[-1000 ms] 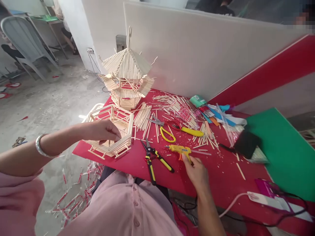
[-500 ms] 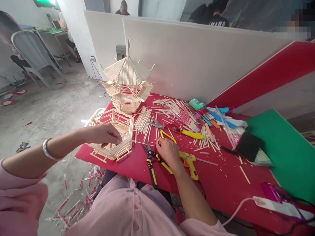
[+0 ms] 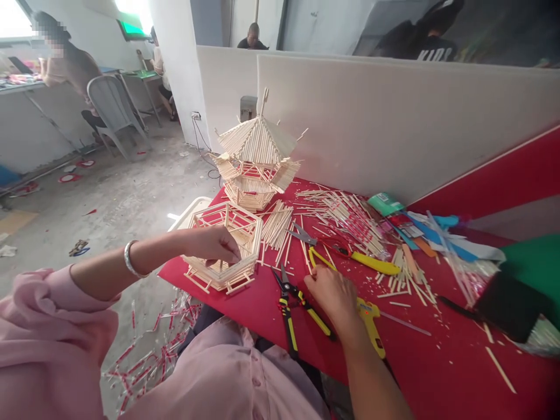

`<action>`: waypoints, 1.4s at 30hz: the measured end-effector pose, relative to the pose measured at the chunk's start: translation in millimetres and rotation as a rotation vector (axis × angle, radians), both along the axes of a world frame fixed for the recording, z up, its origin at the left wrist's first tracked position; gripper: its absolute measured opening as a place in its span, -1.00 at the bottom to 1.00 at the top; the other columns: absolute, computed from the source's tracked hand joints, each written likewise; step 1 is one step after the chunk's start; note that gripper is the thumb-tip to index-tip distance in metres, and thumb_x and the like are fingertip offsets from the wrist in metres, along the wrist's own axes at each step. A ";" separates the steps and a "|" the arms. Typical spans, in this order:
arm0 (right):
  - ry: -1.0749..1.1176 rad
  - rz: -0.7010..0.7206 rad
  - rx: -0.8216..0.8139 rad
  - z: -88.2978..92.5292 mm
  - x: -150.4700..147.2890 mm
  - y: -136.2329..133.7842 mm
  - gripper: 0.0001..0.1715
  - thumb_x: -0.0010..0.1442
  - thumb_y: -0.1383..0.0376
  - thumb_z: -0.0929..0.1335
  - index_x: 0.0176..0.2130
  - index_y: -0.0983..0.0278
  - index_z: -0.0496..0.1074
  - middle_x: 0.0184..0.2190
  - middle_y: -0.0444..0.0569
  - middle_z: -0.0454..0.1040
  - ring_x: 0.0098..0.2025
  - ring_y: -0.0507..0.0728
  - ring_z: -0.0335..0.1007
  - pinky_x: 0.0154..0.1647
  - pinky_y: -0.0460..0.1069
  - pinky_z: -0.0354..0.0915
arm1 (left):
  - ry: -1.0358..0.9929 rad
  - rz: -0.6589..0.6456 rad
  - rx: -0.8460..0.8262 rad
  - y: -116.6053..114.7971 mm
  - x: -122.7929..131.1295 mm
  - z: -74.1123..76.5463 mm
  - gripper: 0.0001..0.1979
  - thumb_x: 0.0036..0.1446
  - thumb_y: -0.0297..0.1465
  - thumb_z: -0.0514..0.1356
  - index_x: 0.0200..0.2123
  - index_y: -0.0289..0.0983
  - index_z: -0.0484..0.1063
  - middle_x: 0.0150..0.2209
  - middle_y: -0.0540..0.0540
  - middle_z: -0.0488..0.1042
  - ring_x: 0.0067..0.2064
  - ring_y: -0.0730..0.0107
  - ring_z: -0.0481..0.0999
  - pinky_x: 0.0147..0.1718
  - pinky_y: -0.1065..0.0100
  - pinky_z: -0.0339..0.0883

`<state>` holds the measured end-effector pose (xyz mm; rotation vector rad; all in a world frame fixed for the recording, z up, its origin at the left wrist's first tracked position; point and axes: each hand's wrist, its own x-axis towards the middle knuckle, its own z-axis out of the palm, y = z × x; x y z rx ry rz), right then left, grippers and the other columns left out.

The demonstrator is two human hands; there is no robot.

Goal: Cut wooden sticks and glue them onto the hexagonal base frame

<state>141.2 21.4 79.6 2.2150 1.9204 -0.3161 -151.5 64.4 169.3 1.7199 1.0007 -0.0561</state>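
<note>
My left hand (image 3: 221, 245) reaches into a hexagonal frame built of thin wooden sticks (image 3: 258, 245). Its fingers point down and are pinched together; what they hold, if anything, is hidden. Curled closed, my right hand (image 3: 335, 291) hovers at or rests on the red table, and its fingertips do not show what is in them. Just left of it lie open black-and-yellow cutters (image 3: 286, 321). A yellow glue gun (image 3: 371, 326) is partly behind my right wrist. Beyond the frame stands a pagoda-like stick model (image 3: 258, 157) with a pointed roof.
Loose sticks (image 3: 277, 227) lie beside the frame. Red-and-yellow-handled snips (image 3: 371, 262) rest past my right hand. Packaged sticks (image 3: 350, 221) and a black object (image 3: 507, 306) are farther right. A white panel (image 3: 350, 122) borders the back of the table (image 3: 437, 373). Wrappers litter the floor.
The view has swung left, so everything appears farther right. Both hands keep nearly the same places relative to the frame and cutters.
</note>
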 end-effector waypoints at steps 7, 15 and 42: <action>0.395 0.125 0.464 22.7 12.0 -44.8 -0.66 0.18 0.28 0.22 -0.24 0.21 0.57 -0.26 0.01 0.60 -0.36 0.12 0.51 -0.34 -0.03 0.29 | 0.031 0.012 -0.001 -0.2 0.5 -0.8 -0.86 0.06 -0.39 0.18 -0.43 -0.30 0.53 -0.68 0.13 0.25 -0.63 0.61 0.21 -0.61 0.52 0.10; 0.767 0.213 0.863 58.5 6.3 -61.2 -0.79 0.25 0.18 0.34 -0.14 0.12 0.53 -0.28 -0.06 0.56 -0.29 0.12 0.51 -0.25 -0.01 0.39 | 0.012 0.017 0.004 -2.2 1.6 2.2 -0.86 0.03 -0.39 0.19 -0.45 -0.32 0.53 -0.64 0.09 0.31 -0.63 0.61 0.22 -0.60 0.51 0.12; 0.605 0.257 0.694 10.9 -40.2 29.3 -0.44 0.40 0.04 0.09 -0.30 0.28 0.47 -0.35 0.05 0.52 -0.30 0.11 0.42 -0.31 -0.04 0.22 | -0.038 0.017 -0.033 -1.8 0.4 0.7 -0.87 0.03 -0.39 0.21 -0.43 -0.32 0.53 -0.68 0.12 0.25 -0.64 0.62 0.19 -0.63 0.53 0.06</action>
